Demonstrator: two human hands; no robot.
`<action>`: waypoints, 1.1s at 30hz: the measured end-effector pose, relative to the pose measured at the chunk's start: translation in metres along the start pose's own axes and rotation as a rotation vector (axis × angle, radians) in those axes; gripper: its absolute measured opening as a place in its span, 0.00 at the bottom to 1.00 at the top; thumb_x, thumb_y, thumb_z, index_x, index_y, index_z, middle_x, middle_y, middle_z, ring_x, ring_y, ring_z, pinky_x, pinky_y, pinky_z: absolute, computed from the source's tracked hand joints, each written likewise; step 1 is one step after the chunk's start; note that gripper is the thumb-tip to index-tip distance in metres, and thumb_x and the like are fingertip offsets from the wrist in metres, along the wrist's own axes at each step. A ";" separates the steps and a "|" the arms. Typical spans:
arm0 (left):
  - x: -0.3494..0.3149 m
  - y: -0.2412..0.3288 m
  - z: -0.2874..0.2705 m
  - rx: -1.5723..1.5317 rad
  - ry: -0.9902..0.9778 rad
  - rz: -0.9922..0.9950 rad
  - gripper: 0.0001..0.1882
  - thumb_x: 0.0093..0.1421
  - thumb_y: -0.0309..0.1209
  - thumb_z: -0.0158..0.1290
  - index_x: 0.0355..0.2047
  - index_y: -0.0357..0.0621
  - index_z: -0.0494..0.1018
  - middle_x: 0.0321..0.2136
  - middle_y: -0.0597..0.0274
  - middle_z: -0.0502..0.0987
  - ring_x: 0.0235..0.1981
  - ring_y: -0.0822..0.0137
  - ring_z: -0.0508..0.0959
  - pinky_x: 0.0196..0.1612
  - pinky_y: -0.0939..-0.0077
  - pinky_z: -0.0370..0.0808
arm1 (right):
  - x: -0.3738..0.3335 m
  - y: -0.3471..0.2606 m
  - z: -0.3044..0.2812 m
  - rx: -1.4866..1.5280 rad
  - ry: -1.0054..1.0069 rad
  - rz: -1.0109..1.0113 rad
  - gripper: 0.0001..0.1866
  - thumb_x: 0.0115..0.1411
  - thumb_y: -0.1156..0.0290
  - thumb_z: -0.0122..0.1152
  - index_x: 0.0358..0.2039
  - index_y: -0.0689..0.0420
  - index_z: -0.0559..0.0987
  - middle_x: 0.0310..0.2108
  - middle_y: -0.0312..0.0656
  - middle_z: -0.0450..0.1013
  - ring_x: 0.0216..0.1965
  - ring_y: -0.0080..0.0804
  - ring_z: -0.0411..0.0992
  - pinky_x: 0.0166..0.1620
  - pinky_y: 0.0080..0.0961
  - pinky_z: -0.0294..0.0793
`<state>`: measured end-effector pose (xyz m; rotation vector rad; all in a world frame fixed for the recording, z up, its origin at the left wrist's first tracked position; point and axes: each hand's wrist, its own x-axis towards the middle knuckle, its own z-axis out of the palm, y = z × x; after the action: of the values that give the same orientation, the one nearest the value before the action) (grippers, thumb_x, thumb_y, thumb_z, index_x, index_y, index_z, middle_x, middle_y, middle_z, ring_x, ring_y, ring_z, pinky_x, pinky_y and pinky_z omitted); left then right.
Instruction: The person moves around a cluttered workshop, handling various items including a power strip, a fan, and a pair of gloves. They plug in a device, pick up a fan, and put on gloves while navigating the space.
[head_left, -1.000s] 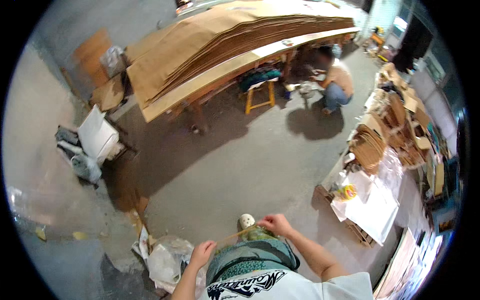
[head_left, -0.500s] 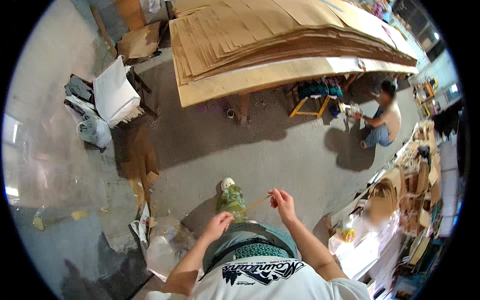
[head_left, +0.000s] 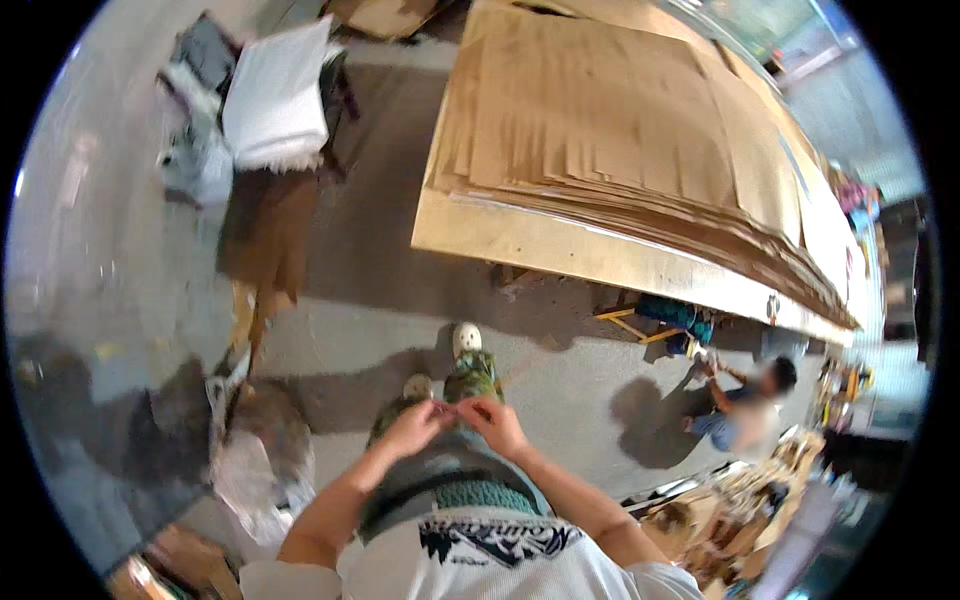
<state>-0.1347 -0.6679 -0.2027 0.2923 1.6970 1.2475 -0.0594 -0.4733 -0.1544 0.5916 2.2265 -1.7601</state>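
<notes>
My left hand (head_left: pixel 412 430) and my right hand (head_left: pixel 492 427) meet in front of my waist, fingers pinched closed and fingertips almost touching. Between them is a thin tan strip (head_left: pixel 507 382), mostly hidden and blurred; a faint end shows beyond the right fingers. Below the hands are my green patterned trousers (head_left: pixel 473 377) and a pale clog (head_left: pixel 466 339) on the grey floor.
A large table (head_left: pixel 520 238) ahead bears a tall stack of brown sheets (head_left: pixel 610 110). A co-worker (head_left: pixel 745 410) crouches at the right near cardboard scraps (head_left: pixel 710 510). At the far left stands a white-covered seat (head_left: pixel 278 95); plastic bags (head_left: pixel 250 470) lie nearer.
My hands have come together from apart, and the strip stretched between them is now mostly hidden. The view has turned, and I have shifted closer to the table.
</notes>
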 end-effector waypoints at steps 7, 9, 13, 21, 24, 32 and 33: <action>0.030 -0.042 -0.020 -0.274 0.434 -0.248 0.12 0.65 0.36 0.51 0.43 0.41 0.72 0.33 0.59 0.79 0.33 0.72 0.78 0.37 0.76 0.74 | 0.131 -0.022 -0.062 -0.413 -0.321 0.164 0.16 0.63 0.57 0.56 0.35 0.58 0.77 0.28 0.42 0.77 0.27 0.33 0.77 0.31 0.30 0.74; 0.037 -0.037 -0.027 -0.460 0.447 -0.266 0.09 0.66 0.34 0.51 0.43 0.44 0.73 0.31 0.61 0.78 0.29 0.74 0.76 0.33 0.78 0.74 | 0.167 -0.041 -0.062 -0.414 -0.420 0.321 0.16 0.65 0.56 0.54 0.36 0.57 0.76 0.26 0.40 0.78 0.24 0.30 0.78 0.28 0.29 0.75; 0.048 -0.039 -0.049 -0.520 0.616 -0.268 0.12 0.65 0.35 0.50 0.42 0.40 0.74 0.31 0.62 0.80 0.30 0.72 0.79 0.34 0.77 0.74 | 0.229 -0.064 -0.029 -0.429 -0.566 0.503 0.16 0.66 0.53 0.50 0.38 0.54 0.74 0.25 0.40 0.78 0.20 0.30 0.77 0.25 0.32 0.75; 0.073 -0.097 -0.170 -0.830 0.643 -0.398 0.09 0.66 0.32 0.49 0.41 0.40 0.73 0.28 0.61 0.79 0.27 0.73 0.77 0.30 0.79 0.73 | 0.365 -0.062 0.111 -0.168 -0.579 0.576 0.17 0.68 0.55 0.49 0.41 0.58 0.72 0.25 0.41 0.75 0.20 0.27 0.76 0.22 0.23 0.76; 0.068 -0.084 -0.249 -0.856 0.705 -0.459 0.08 0.66 0.31 0.48 0.40 0.41 0.73 0.28 0.62 0.79 0.26 0.73 0.76 0.29 0.80 0.73 | 0.422 -0.024 0.160 -0.020 -0.432 0.655 0.17 0.67 0.56 0.52 0.41 0.58 0.73 0.25 0.38 0.74 0.21 0.25 0.75 0.24 0.22 0.76; 0.089 -0.106 -0.328 -0.071 0.552 -0.451 0.07 0.62 0.31 0.51 0.36 0.43 0.76 0.28 0.55 0.79 0.26 0.61 0.78 0.31 0.66 0.74 | 0.547 0.047 0.227 0.049 -0.173 0.667 0.14 0.66 0.61 0.54 0.38 0.61 0.74 0.27 0.39 0.75 0.24 0.25 0.76 0.28 0.24 0.78; 0.097 -0.104 -0.330 0.094 0.523 -0.377 0.07 0.61 0.31 0.51 0.36 0.43 0.76 0.28 0.54 0.78 0.27 0.57 0.78 0.31 0.63 0.74 | 0.560 0.058 0.226 0.109 -0.128 0.671 0.13 0.67 0.62 0.53 0.37 0.61 0.74 0.28 0.40 0.75 0.25 0.27 0.76 0.28 0.25 0.79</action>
<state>-0.4126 -0.8476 -0.3425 -0.3199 2.1326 1.0114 -0.5443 -0.5894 -0.4994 1.0625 1.5829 -1.5050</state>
